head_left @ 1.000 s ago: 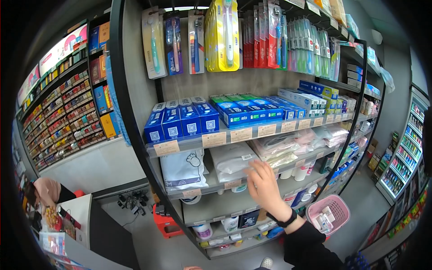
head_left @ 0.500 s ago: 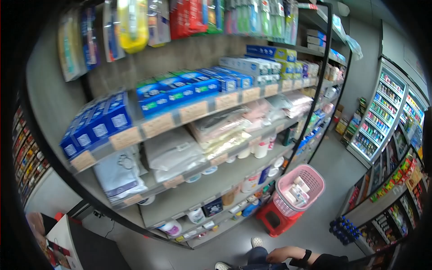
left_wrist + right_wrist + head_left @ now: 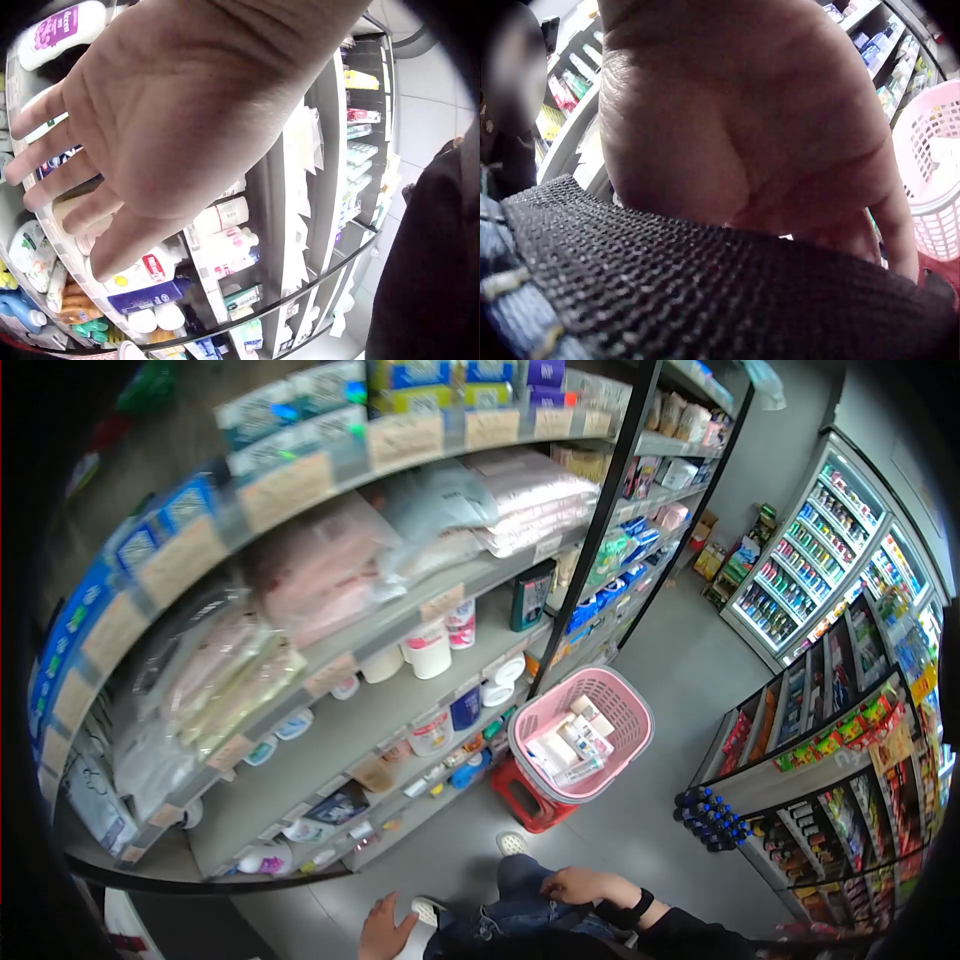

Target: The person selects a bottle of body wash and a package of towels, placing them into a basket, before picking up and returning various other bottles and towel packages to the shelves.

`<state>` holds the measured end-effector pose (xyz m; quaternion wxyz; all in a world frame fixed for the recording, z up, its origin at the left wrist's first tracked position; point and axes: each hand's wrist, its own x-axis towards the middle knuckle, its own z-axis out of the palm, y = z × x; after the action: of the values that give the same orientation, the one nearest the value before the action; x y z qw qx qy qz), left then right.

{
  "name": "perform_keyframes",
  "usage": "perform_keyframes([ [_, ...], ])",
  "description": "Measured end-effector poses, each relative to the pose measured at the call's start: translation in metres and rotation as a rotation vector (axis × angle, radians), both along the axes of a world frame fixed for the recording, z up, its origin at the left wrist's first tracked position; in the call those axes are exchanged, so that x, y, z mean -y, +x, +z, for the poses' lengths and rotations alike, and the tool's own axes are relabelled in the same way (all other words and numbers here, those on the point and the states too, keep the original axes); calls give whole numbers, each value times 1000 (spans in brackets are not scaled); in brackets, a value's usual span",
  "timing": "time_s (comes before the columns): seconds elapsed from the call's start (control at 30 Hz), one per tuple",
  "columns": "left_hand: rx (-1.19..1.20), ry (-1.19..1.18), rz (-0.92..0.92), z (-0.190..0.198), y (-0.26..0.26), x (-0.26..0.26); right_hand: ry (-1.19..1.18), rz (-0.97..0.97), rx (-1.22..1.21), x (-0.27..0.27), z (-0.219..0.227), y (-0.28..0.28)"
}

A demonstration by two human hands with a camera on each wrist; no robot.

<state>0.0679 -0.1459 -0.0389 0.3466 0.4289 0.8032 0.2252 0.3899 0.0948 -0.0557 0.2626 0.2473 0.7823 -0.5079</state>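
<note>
Low in the head view, my left hand [image 3: 387, 930] is held out with its fingers spread, near the foot of the shelf unit. Its palm and separated fingers [image 3: 56, 150] show in the left wrist view, holding nothing, over shelves of bottles. My right hand [image 3: 575, 885] hangs loosely curled over the blue jeans [image 3: 510, 905]. In the right wrist view, a black woven strap [image 3: 705, 277] covers most of its fingertips. A pink basket [image 3: 635, 732] stands beyond the right hand with white boxes and packs [image 3: 570, 745] in it.
The basket rests on a red stool [image 3: 535, 800] beside the shelf unit. Bagged pink and grey textiles [image 3: 330, 565] lie on the middle shelf, with white tubs [image 3: 428, 652] below. Right, a snack rack [image 3: 860, 800] and dark bottles [image 3: 712, 818] edge the grey floor [image 3: 650, 710]; drink fridges [image 3: 805, 550] stand behind.
My right hand has come down from the bagged goods on the shelf to the jeans, holding nothing. The left hand has come into view. The head view has swung right and down towards the basket.
</note>
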Motion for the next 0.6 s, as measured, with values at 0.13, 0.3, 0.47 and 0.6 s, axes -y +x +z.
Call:
perform_keyframes([
  [0.13,91,54,68,26,46,-77,-16,-25,-87,-61,7,30],
  [0.3,148,49,109,35,89,-111,-22,24,-98,-106,15,47],
  [0.47,126,-169,203,36,107,-100,-94,118,-68,-117,-1,57],
  [0.6,112,-185,191,32,104,-90,-84,161,5,-110,2,57],
])
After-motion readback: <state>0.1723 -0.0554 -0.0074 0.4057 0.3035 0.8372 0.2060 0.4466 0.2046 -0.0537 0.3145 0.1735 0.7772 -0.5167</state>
